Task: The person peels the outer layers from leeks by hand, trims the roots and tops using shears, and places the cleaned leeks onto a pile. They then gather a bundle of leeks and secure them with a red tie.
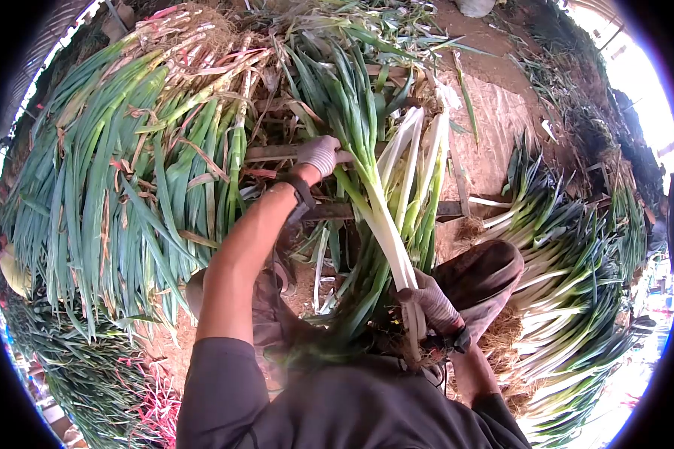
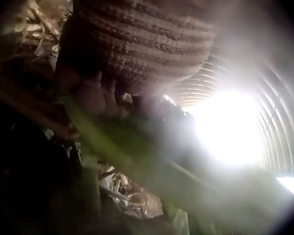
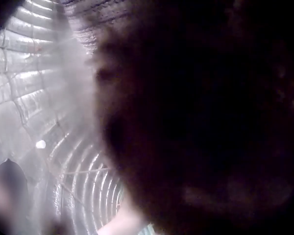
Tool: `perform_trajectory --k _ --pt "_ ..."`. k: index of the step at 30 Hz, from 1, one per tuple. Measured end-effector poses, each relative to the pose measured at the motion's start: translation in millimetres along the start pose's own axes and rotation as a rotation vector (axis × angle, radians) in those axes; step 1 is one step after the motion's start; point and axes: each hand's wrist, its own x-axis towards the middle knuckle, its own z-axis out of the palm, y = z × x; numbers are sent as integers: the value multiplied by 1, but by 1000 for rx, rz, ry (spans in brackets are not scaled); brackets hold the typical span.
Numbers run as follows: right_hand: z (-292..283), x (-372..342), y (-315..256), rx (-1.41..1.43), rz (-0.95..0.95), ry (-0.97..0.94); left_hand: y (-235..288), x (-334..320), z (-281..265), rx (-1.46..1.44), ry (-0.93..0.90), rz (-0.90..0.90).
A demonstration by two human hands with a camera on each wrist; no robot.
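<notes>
Large green onions with long white stalks (image 1: 388,233) lean across the person's lap, green tops up and roots down. My gloved right hand (image 1: 433,299) grips their white lower ends just above the roots (image 1: 421,352). Farther up, my gloved left hand (image 1: 320,156) is curled at the green part, beside the leaves (image 1: 356,112). In the left wrist view, its fingertips (image 2: 90,98) bend down over a blurred green leaf (image 2: 108,142). A dark, blurred mass hides most of the right wrist view, with some striped glove (image 3: 105,19) at the top.
More white-stalked onions (image 1: 419,161) lean on a low wooden frame (image 1: 337,212) ahead. A big heap of untrimmed onions (image 1: 105,179) lies at the left. Rows of pale-stalked onions (image 1: 554,299) lie at the right, by the bent knee (image 1: 494,273). Pink ties (image 1: 157,400) lie lower left.
</notes>
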Motion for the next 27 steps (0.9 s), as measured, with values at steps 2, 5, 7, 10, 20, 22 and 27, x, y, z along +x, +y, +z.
perform_trajectory --k 2,5,7,10,20,22,27 --pt "0 -5 -7 34 24 0 -19 21 -3 330 -104 0" --pt "-6 -7 -5 46 17 8 -82 64 -42 663 145 -92" --pt "-11 -15 -8 71 69 10 -138 76 -116 314 482 -318" --pt "-13 -19 -13 106 105 34 -127 30 -218 151 580 -417" --pt "-18 -20 -5 -9 73 8 -57 30 -28 221 312 215" --pt "-20 -22 -2 -4 53 18 -36 48 -8 311 143 125" --pt "-20 -23 0 72 64 31 -25 84 0 608 -148 -57"
